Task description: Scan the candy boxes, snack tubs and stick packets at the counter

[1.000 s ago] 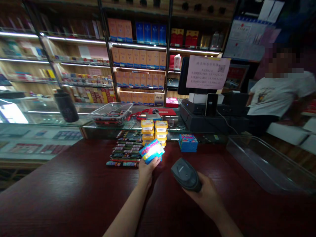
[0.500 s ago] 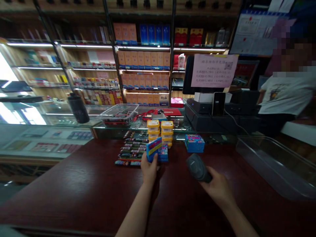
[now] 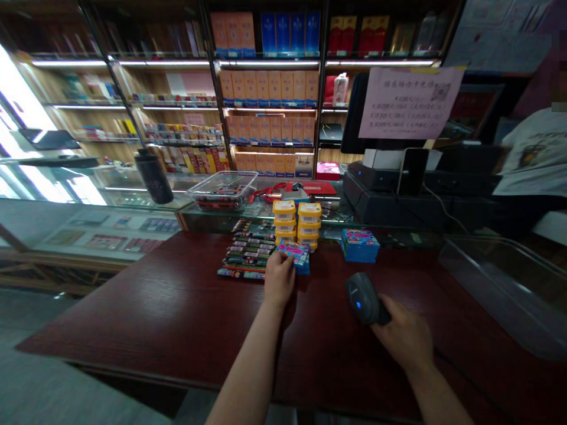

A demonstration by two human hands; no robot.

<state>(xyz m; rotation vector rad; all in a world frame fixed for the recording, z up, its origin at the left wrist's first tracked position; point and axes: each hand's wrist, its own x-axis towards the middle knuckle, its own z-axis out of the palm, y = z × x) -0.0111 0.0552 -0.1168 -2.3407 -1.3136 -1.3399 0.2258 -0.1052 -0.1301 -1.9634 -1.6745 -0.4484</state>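
Note:
My left hand [image 3: 280,280] is closed on the near left edge of a small blue box [image 3: 296,250] with pink lettering, which lies flat on top of a low stack of similar boxes. The fingertips are partly hidden. Right behind rise two columns of yellow-lidded tubs [image 3: 309,226]. Long dark packets [image 3: 247,245] lie in a row left of the hand. In my right hand [image 3: 405,336] is a dark barcode scanner [image 3: 362,298], held above the table with a blue light on it. A second stack of blue boxes [image 3: 360,245] stands beyond the scanner.
A clear plastic bin [image 3: 496,295] sits at the right of the dark wooden table [image 3: 177,307]. On the glass counter behind are a clear tray [image 3: 224,190], a black bottle [image 3: 153,177] and a phone [image 3: 413,171]. A person [image 3: 538,153] is at the far right.
My left hand has lowered the raised, tilted blue box onto the stack by the tubs. A blue light now shows on the scanner. The head view has shifted down and left.

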